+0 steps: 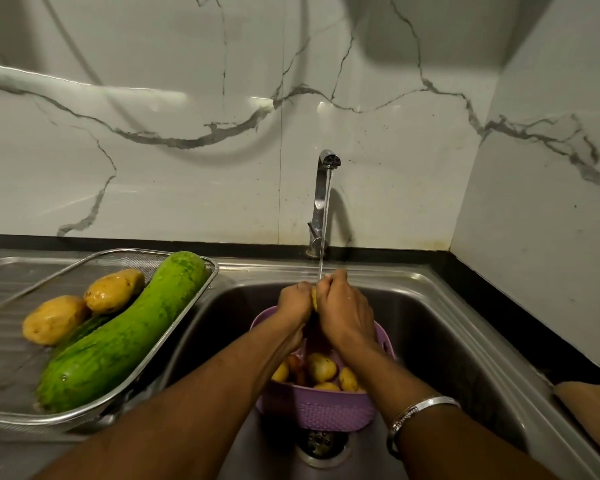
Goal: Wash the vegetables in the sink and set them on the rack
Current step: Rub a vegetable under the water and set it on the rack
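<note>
Right now both hands meet mid-frame under the tap's [321, 202] stream: the left hand [293, 301] and right hand [342, 308] curl around one potato [314, 299], barely visible between them. The rack [187, 327] with the washed gourd [122, 332] lies lower left, on the left hand's side. More potatoes wait in the purple basket [319, 408] below.
</note>
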The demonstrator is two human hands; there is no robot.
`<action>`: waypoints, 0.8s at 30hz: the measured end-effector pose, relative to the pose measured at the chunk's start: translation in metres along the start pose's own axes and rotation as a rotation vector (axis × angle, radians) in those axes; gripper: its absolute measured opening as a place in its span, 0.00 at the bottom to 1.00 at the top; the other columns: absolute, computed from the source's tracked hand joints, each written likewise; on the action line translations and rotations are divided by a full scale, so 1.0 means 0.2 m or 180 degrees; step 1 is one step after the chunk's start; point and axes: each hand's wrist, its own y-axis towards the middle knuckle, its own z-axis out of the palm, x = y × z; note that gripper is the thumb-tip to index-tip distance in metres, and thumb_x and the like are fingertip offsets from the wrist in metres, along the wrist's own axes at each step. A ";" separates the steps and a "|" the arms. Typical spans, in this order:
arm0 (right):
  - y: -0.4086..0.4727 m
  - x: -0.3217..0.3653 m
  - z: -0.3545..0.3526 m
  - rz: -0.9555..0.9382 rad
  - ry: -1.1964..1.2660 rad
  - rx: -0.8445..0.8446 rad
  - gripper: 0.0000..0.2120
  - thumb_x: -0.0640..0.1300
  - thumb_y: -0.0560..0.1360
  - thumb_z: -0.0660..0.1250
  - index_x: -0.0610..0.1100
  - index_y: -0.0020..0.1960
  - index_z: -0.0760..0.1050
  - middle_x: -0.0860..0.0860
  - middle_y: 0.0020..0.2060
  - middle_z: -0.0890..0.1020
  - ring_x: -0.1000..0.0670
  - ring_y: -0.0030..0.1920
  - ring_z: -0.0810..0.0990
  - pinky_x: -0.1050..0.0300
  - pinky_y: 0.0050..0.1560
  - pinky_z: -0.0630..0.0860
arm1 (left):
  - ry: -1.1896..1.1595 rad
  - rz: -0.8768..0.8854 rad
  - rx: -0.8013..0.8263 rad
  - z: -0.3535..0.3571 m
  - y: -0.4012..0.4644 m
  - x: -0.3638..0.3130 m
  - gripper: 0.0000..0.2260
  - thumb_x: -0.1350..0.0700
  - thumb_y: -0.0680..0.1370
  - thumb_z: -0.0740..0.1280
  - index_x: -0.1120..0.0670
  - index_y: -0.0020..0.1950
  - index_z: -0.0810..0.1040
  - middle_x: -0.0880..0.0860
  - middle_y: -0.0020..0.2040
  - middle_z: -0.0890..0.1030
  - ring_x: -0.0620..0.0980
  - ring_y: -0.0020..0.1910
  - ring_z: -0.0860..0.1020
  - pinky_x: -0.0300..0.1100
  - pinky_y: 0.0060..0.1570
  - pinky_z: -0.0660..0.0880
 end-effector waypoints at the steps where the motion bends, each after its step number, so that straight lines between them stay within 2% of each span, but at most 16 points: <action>1: 0.00 0.00 0.00 -0.0022 0.0008 -0.0004 0.12 0.53 0.85 0.50 0.46 0.58 0.66 0.50 0.43 0.79 0.48 0.43 0.78 0.50 0.43 0.74 | -0.0114 -0.0103 0.0074 -0.01 0.00 0.00 0.17 0.49 0.84 0.59 0.59 0.57 0.82 0.61 0.47 0.84 0.56 0.42 0.81 0.48 0.43 0.80; 3: 0.01 0.00 0.00 0.0068 0.0128 -0.0041 0.13 0.54 0.85 0.50 0.47 0.58 0.66 0.51 0.42 0.78 0.48 0.43 0.78 0.50 0.43 0.73 | -0.0289 -0.0333 0.0406 -0.02 -0.03 -0.02 0.19 0.42 0.81 0.63 0.57 0.51 0.84 0.58 0.39 0.83 0.51 0.34 0.80 0.40 0.33 0.78; 4: 0.01 -0.01 0.00 0.0096 0.0158 -0.0079 0.12 0.54 0.85 0.49 0.48 0.58 0.66 0.52 0.42 0.77 0.48 0.42 0.77 0.51 0.43 0.73 | -0.0205 -0.0355 0.0541 -0.02 -0.03 -0.03 0.21 0.39 0.79 0.66 0.57 0.50 0.85 0.56 0.38 0.83 0.50 0.33 0.80 0.39 0.34 0.78; 6: 0.01 -0.02 -0.01 0.0060 0.0182 -0.0181 0.12 0.54 0.85 0.49 0.48 0.57 0.67 0.54 0.40 0.76 0.49 0.42 0.77 0.50 0.44 0.75 | 0.0257 -0.0275 0.0657 -0.01 0.00 -0.04 0.24 0.35 0.74 0.68 0.55 0.52 0.85 0.54 0.42 0.85 0.50 0.40 0.82 0.42 0.43 0.81; 7: 0.01 -0.02 -0.01 0.0022 0.0221 -0.0240 0.11 0.53 0.85 0.50 0.48 0.57 0.67 0.54 0.39 0.75 0.50 0.42 0.77 0.49 0.44 0.76 | 0.0482 -0.0197 0.0630 -0.01 0.01 -0.05 0.23 0.35 0.75 0.67 0.55 0.51 0.84 0.54 0.41 0.84 0.50 0.40 0.81 0.41 0.40 0.81; 9: 0.00 -0.01 -0.02 -0.0082 0.0280 -0.0321 0.11 0.52 0.85 0.50 0.48 0.56 0.67 0.55 0.37 0.73 0.49 0.42 0.78 0.49 0.45 0.77 | 0.0640 -0.0028 0.0461 0.00 0.01 -0.08 0.20 0.39 0.78 0.65 0.55 0.47 0.81 0.53 0.37 0.80 0.48 0.35 0.77 0.37 0.30 0.73; 12: -0.01 0.02 -0.03 -0.0288 0.0170 -0.0419 0.10 0.52 0.85 0.50 0.47 0.55 0.66 0.54 0.35 0.72 0.48 0.40 0.77 0.49 0.43 0.75 | 0.0411 -0.0012 0.0343 -0.01 0.00 -0.09 0.16 0.47 0.82 0.60 0.58 0.47 0.80 0.55 0.37 0.79 0.49 0.34 0.76 0.37 0.27 0.71; 15: -0.01 0.01 -0.02 -0.0350 0.0136 -0.0431 0.10 0.52 0.85 0.50 0.48 0.54 0.65 0.54 0.35 0.72 0.52 0.37 0.75 0.51 0.40 0.72 | 0.0348 0.0031 0.0550 -0.04 -0.03 -0.07 0.18 0.49 0.85 0.55 0.55 0.42 0.77 0.51 0.27 0.76 0.45 0.25 0.73 0.32 0.21 0.67; 17: 0.00 0.00 -0.01 -0.0150 0.0373 -0.0412 0.11 0.53 0.85 0.49 0.48 0.54 0.66 0.54 0.36 0.73 0.51 0.39 0.75 0.53 0.41 0.70 | 0.0578 0.0211 0.0659 -0.06 -0.04 -0.06 0.18 0.45 0.84 0.53 0.54 0.46 0.77 0.50 0.26 0.74 0.45 0.25 0.70 0.35 0.23 0.65; 19: 0.02 -0.02 0.00 0.0201 0.0729 -0.0411 0.13 0.53 0.85 0.49 0.47 0.55 0.68 0.51 0.40 0.75 0.47 0.43 0.77 0.52 0.43 0.71 | 0.0902 0.0537 0.0766 -0.06 -0.03 -0.06 0.17 0.44 0.84 0.53 0.52 0.49 0.75 0.50 0.30 0.73 0.45 0.27 0.69 0.37 0.28 0.65; 20: 0.04 -0.03 0.01 0.0382 0.0877 -0.0406 0.14 0.53 0.85 0.50 0.46 0.55 0.69 0.49 0.43 0.77 0.46 0.45 0.77 0.52 0.45 0.71 | 0.1048 0.0753 0.0849 -0.05 -0.02 -0.06 0.16 0.45 0.85 0.53 0.52 0.50 0.75 0.51 0.33 0.75 0.45 0.30 0.71 0.37 0.29 0.69; 21: 0.05 -0.05 0.01 0.0543 0.1004 -0.0384 0.14 0.52 0.85 0.50 0.45 0.55 0.70 0.47 0.45 0.77 0.45 0.47 0.76 0.51 0.47 0.70 | 0.1161 0.0968 0.0929 -0.05 -0.02 -0.05 0.15 0.45 0.85 0.54 0.53 0.52 0.75 0.51 0.39 0.78 0.44 0.34 0.75 0.39 0.35 0.74; 22: 0.07 -0.06 0.02 0.0681 0.1129 -0.0353 0.14 0.51 0.85 0.51 0.44 0.56 0.71 0.45 0.48 0.78 0.44 0.48 0.76 0.51 0.49 0.71 | 0.1288 0.1204 0.0953 -0.05 0.00 -0.03 0.14 0.45 0.85 0.56 0.53 0.56 0.75 0.52 0.46 0.80 0.45 0.42 0.78 0.42 0.44 0.78; 23: 0.08 -0.08 0.02 0.0791 0.1250 -0.0316 0.15 0.50 0.85 0.51 0.43 0.56 0.73 0.43 0.50 0.80 0.43 0.50 0.77 0.50 0.51 0.72 | 0.1461 0.1450 0.0900 -0.04 0.00 0.00 0.14 0.46 0.85 0.56 0.54 0.58 0.75 0.53 0.51 0.80 0.48 0.48 0.79 0.46 0.52 0.79; 24: 0.08 -0.08 0.02 0.0861 0.1324 -0.0281 0.16 0.50 0.85 0.51 0.43 0.57 0.74 0.42 0.52 0.80 0.43 0.50 0.77 0.49 0.52 0.74 | 0.1718 0.1685 0.0744 -0.03 0.01 0.02 0.15 0.46 0.85 0.56 0.54 0.58 0.76 0.54 0.51 0.80 0.50 0.50 0.79 0.49 0.55 0.78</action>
